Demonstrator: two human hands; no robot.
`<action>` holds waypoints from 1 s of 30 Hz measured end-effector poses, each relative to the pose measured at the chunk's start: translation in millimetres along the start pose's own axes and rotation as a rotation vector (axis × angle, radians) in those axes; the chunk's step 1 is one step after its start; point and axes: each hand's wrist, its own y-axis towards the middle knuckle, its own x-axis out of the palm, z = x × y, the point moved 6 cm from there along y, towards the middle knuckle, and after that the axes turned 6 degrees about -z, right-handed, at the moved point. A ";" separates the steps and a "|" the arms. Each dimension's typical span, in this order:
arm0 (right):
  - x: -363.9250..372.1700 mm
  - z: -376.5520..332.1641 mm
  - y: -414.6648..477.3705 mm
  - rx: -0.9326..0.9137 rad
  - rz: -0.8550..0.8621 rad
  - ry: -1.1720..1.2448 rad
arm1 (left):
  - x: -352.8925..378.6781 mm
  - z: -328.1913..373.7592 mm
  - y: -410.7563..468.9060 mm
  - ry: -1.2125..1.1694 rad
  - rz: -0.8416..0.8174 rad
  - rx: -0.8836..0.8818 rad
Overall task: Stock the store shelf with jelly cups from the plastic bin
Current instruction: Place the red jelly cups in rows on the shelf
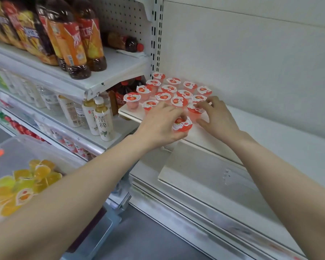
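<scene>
Several red strawberry jelly cups stand in rows at the left end of the white shelf. My left hand grips one more red jelly cup at the shelf's front edge. My right hand rests on the shelf beside it, fingertips on another red cup in the front row. A clear plastic bin at the lower left holds several yellow and orange jelly cups.
Left of the shelf, a neighbouring rack carries tall iced-tea bottles on top and pale tea bottles below. The white shelf stretches bare to the right. A lower white shelf lies underneath.
</scene>
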 end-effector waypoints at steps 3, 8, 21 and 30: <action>-7.3 7.9 -6.1 -0.064 -0.040 -0.118 | 9.0 7.7 12.2 -0.005 -0.013 -0.025; -20.9 21.8 -5.2 -0.045 -0.047 -0.188 | 26.1 9.6 30.2 0.039 -0.074 -0.084; -34.1 18.2 -3.2 -0.067 -0.015 -0.202 | 20.1 10.0 37.7 0.114 -0.073 -0.042; -51.3 -34.3 -15.8 -0.073 0.026 -0.216 | -34.6 -29.0 4.1 0.144 0.022 -0.020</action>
